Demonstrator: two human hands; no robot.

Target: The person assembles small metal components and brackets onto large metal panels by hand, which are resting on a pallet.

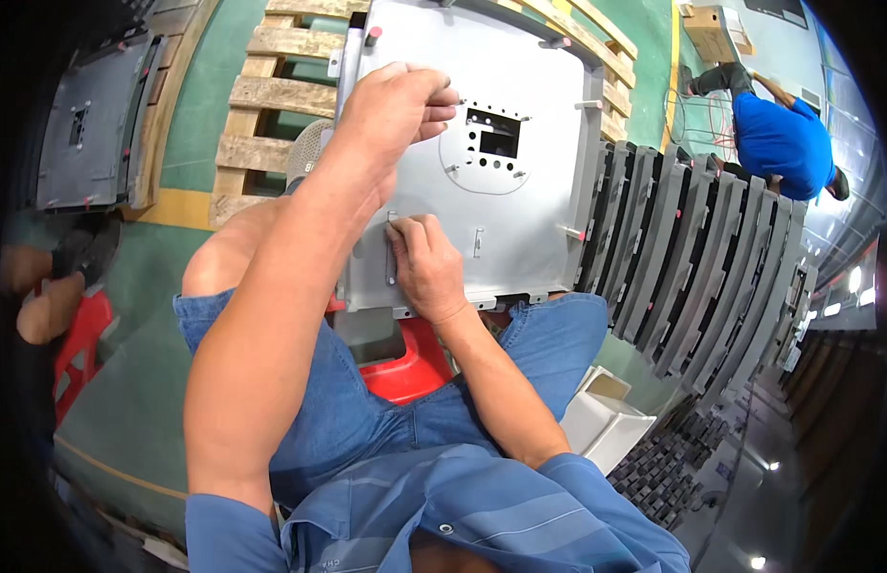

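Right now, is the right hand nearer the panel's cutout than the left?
No: the left hand is beside the cutout, the right hand farther off.

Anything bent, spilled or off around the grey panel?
Nothing stands out: the grey panel shows no visible dent or spill; the row of panels beside it looks orderly. Spots under the left hand and right hand are hidden.

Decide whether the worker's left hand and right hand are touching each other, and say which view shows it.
Apart: the head view shows bare panel between the left hand and the right hand.
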